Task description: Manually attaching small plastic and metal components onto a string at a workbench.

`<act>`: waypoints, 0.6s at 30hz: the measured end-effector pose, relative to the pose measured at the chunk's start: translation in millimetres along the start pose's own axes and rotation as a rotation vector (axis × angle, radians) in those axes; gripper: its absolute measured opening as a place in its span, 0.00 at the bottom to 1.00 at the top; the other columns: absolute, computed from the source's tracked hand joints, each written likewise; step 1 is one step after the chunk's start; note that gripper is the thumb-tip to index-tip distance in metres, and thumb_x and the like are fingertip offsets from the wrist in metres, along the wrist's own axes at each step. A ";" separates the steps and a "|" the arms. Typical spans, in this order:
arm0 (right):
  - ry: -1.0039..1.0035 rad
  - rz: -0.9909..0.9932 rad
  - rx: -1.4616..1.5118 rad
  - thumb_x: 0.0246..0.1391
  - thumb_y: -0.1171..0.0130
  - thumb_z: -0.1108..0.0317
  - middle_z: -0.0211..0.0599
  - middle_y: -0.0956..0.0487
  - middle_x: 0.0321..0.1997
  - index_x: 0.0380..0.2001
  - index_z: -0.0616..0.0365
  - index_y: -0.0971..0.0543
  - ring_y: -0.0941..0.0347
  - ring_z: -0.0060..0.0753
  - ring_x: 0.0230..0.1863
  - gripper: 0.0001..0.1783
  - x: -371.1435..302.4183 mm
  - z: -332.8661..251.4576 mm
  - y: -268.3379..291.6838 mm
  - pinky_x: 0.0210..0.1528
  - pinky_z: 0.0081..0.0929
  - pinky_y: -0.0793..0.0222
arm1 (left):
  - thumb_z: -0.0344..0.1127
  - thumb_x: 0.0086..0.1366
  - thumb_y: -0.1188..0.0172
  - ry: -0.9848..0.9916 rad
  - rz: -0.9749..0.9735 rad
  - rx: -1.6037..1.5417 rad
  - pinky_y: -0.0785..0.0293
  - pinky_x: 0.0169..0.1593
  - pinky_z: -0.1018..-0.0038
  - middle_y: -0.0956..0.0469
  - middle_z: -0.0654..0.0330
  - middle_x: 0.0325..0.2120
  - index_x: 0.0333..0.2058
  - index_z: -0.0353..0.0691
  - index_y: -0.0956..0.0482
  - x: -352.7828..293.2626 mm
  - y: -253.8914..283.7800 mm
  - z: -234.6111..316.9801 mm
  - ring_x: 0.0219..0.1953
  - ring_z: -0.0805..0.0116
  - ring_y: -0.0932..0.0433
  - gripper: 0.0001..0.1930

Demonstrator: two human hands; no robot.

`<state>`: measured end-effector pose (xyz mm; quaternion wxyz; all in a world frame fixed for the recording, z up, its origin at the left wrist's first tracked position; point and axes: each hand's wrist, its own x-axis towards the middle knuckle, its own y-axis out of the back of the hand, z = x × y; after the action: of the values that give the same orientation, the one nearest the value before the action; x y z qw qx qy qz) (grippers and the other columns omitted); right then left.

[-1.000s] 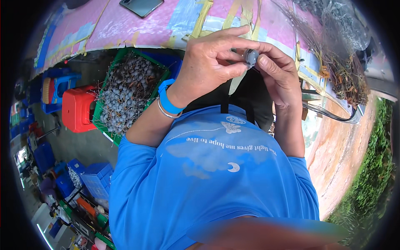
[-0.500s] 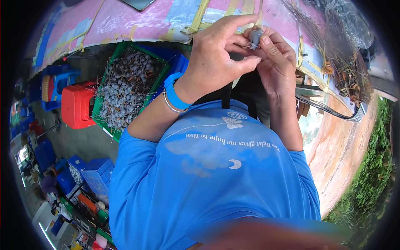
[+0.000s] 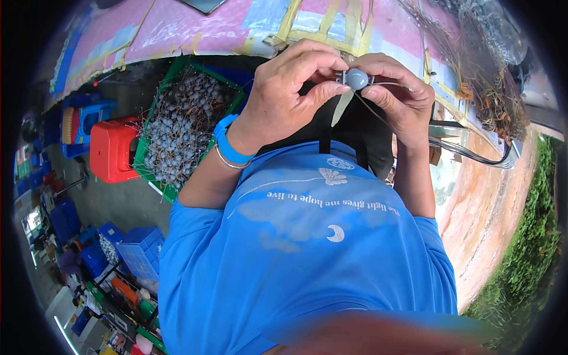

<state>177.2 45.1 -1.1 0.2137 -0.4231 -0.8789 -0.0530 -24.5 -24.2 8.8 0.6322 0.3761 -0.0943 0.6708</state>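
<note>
A small glossy grey ball (image 3: 357,78) with fittings on two opposite sides is held between my hands, just off the near edge of the table. My left hand (image 3: 299,83) pinches the fitting on its left between thumb and fingers. The thumb and forefinger of my right hand (image 3: 399,89) grip the other side, where thin wire strands stick out past the fingers. A pale, pointed strip (image 3: 341,109) shows just below the ball; what it belongs to is hidden.
The table (image 3: 177,29) has a pink, taped cover. Thin brown wires (image 3: 497,100) lie bundled at its right. At my left, a green crate (image 3: 142,148) holds many grey balls on wire stems, beside a red stool (image 3: 109,151). Blue bins (image 3: 139,251) stand farther off.
Both hands have come down toward me with the ball. My left hand has closed from spread fingers to a pinch on the ball's left side, and the ball now shows more fully.
</note>
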 end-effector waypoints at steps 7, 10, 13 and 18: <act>0.232 -0.156 -0.201 0.48 0.34 0.79 0.46 0.17 0.39 0.41 0.67 0.19 0.22 0.38 0.42 0.14 10.0 -12.3 -5.6 0.46 0.31 0.25 | 0.26 0.60 0.34 0.080 -0.016 -0.132 0.20 0.33 0.81 0.23 0.54 0.40 0.42 0.31 0.23 -9.3 6.5 13.4 0.32 0.73 0.20 0.12; 0.246 -0.166 -0.181 0.47 0.33 0.77 0.45 0.17 0.37 0.40 0.67 0.18 0.21 0.38 0.41 0.14 12.1 -9.4 -7.1 0.45 0.31 0.26 | 0.26 0.61 0.34 0.048 -0.009 -0.124 0.21 0.31 0.82 0.23 0.54 0.40 0.42 0.30 0.23 -10.2 8.0 13.0 0.30 0.74 0.21 0.12; 0.218 -0.188 -0.118 0.47 0.33 0.76 0.44 0.17 0.36 0.39 0.67 0.17 0.21 0.38 0.41 0.13 17.6 -4.3 -7.0 0.44 0.31 0.26 | 0.27 0.61 0.34 0.067 0.006 -0.102 0.24 0.28 0.84 0.23 0.54 0.40 0.42 0.31 0.23 -12.7 10.0 15.5 0.28 0.77 0.22 0.12; 0.154 -0.346 0.018 0.46 0.31 0.70 0.46 0.17 0.38 0.38 0.66 0.17 0.23 0.41 0.40 0.15 33.1 9.3 -4.5 0.44 0.37 0.29 | 0.29 0.60 0.33 0.068 0.017 -0.006 0.29 0.25 0.85 0.23 0.56 0.40 0.42 0.34 0.21 -15.3 23.1 14.3 0.26 0.80 0.26 0.12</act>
<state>152.4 68.7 4.7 0.2718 -0.2583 -0.9201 -0.1133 -41.5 -49.0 17.4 0.6304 0.3503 -0.0783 0.6883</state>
